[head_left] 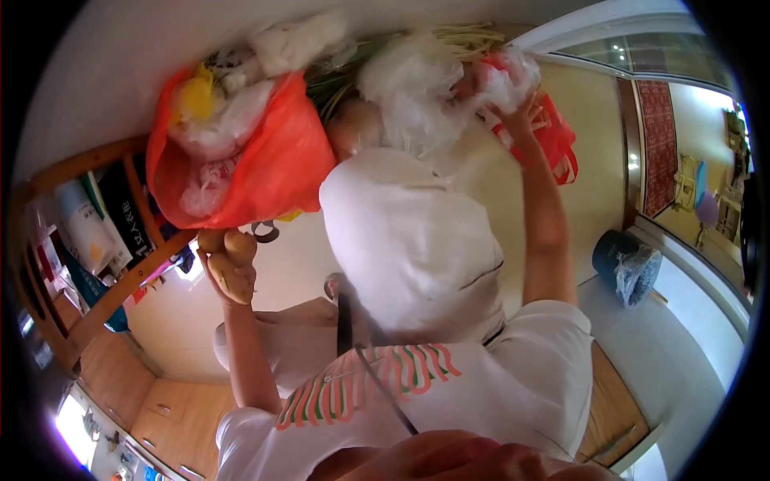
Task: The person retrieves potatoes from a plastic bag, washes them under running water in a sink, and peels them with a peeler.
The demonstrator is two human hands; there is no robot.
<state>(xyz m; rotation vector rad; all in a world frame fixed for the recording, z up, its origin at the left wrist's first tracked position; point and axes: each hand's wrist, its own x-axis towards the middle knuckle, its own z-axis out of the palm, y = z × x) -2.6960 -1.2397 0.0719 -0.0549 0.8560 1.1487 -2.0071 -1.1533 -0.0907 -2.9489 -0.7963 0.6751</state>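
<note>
Three brown potatoes [233, 255] rest in my left hand [243, 290], its fingers curled around them, just below a large red plastic bag [281, 160]. That bag stands open, with clear and yellow plastic bags inside. On the upper right, my right hand [516, 111] is closed on a crumpled clear plastic bag [513, 78] with some red showing; its fingertips are partly hidden. A red and white bag [553, 138] is beside and below that hand. Between the hands lies a big bunched clear plastic bag [413, 84].
Long green stalks [325, 86] lie behind the bags by the wall. At left is a wooden rack [104, 309] holding packages. My raised knee [409, 232] fills the centre. A dark bin [613, 255] with a plastic liner is at right, near a glass door frame.
</note>
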